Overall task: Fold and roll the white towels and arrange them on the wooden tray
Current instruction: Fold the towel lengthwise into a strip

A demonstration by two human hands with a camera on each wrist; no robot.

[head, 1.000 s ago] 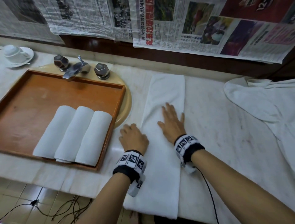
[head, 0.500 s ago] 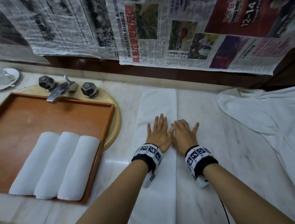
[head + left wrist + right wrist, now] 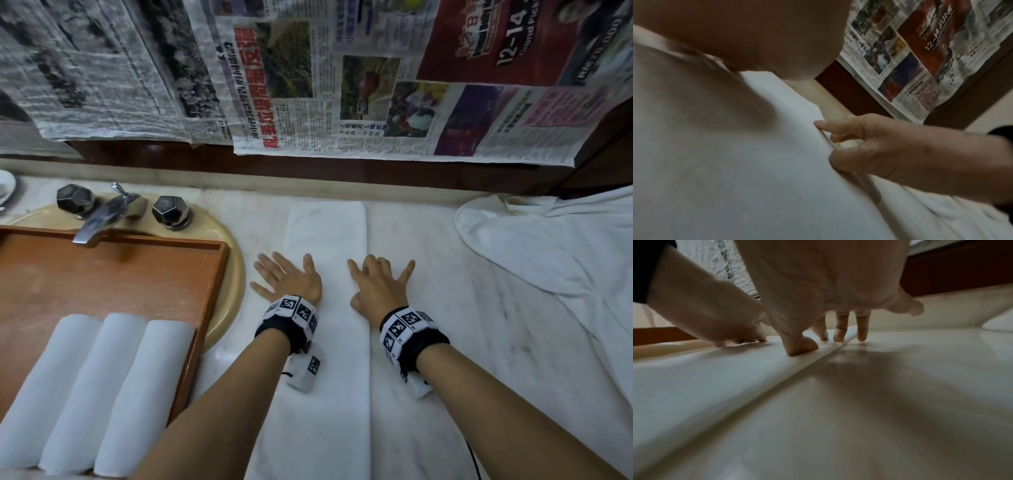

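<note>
step: smoothing, I'd say — folded towel [image 3: 327,308] lies as a long strip on the counter [image 3: 479,325], beside the wooden tray [image 3: 219,274]
left hand [image 3: 291,281]: fingers spread flat; straddling the strip's left edge
right hand [image 3: 375,289]: fingers splayed, pressing its right edge
tray: three rolled towels [image 3: 99,387] in already
next: probably roll it up evenly — keep the edges lined up

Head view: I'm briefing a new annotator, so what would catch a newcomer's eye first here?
Two hands, the left hand and right hand, press spread fingers on a long folded white towel lying on the marble counter. To the left, three rolled towels lie side by side in the wooden tray. Newspaper sheets hang on the wall behind.
</note>
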